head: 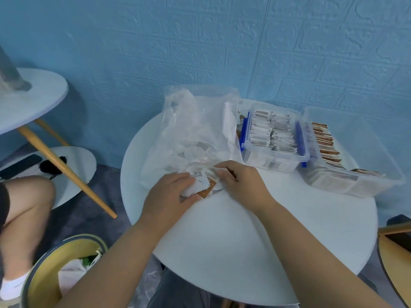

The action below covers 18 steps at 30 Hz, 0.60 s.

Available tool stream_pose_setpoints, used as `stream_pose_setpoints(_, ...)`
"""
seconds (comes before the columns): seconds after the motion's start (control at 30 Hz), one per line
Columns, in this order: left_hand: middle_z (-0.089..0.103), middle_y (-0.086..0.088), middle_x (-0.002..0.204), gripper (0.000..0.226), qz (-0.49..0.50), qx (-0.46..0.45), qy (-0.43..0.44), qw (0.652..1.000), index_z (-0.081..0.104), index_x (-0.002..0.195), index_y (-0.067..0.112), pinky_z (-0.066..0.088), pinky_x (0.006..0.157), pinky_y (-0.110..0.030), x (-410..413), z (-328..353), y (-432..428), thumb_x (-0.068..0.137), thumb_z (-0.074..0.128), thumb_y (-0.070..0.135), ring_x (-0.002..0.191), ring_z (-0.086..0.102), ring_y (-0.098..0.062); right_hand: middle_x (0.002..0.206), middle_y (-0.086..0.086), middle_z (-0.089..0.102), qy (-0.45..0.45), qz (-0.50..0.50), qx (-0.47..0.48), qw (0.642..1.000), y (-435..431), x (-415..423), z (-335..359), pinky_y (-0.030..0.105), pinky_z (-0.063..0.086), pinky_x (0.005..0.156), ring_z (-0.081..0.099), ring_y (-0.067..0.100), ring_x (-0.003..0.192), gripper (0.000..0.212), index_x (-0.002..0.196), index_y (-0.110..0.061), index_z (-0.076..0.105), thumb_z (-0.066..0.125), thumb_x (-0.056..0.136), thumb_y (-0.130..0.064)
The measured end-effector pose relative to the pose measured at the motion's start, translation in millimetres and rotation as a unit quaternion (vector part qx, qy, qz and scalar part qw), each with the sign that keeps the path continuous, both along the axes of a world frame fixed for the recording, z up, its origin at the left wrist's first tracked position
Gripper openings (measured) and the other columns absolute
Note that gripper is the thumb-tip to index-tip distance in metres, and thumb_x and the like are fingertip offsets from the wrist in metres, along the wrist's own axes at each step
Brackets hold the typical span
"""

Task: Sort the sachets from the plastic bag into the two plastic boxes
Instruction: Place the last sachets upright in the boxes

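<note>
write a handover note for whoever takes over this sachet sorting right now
Hands: the left hand grips a small bunch of sachets at the near end of the plastic bag; the right hand pinches the same bunch from the other side.
Things: the bag lies on the round table with more sachets inside. The box with blue clips sits right of the bag, the second box beyond it.
Done: both boxes hold rows of sorted sachets.
Left: sort the bunch in hand, then whatever remains in the bag.
</note>
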State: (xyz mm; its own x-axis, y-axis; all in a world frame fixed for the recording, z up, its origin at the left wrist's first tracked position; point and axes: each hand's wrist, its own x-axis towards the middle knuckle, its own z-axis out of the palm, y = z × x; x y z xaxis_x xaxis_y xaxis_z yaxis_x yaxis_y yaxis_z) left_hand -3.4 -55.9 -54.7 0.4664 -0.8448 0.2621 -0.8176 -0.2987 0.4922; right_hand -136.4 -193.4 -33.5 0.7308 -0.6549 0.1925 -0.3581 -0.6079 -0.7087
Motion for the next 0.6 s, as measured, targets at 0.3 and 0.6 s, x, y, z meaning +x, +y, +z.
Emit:
stream_pose_setpoints(0.3,0.056,0.010,0.129,0.045,-0.047,0.023,-0.031,0.998,0.057,0.126,0.026,0.027,0.100,-0.019,-2,10,-11,0.085,0.061,0.044,0.122,0.043,-0.014,0.090,-0.010,0.070,-0.010,0.012,0.002,1.000,-2,-5,-4,0.010,0.041,0.071,0.057,0.000,0.081,0.018,0.104,-0.021,0.068,0.054,0.093,-0.023)
stream_pose_setpoints(0.6,0.070,-0.004,0.090,0.023,0.032,-0.098,-0.037,0.994,0.064,0.112,0.009,0.043,0.063,-0.014,2,18,3,0.093,0.052,0.014,0.072,0.061,-0.017,0.084,-0.009,0.068,-0.109,-0.031,0.092,0.989,-2,-17,8,0.021,0.052,0.073,0.066,0.015,0.082,0.015,0.092,-0.032,0.061,0.058,0.091,-0.018)
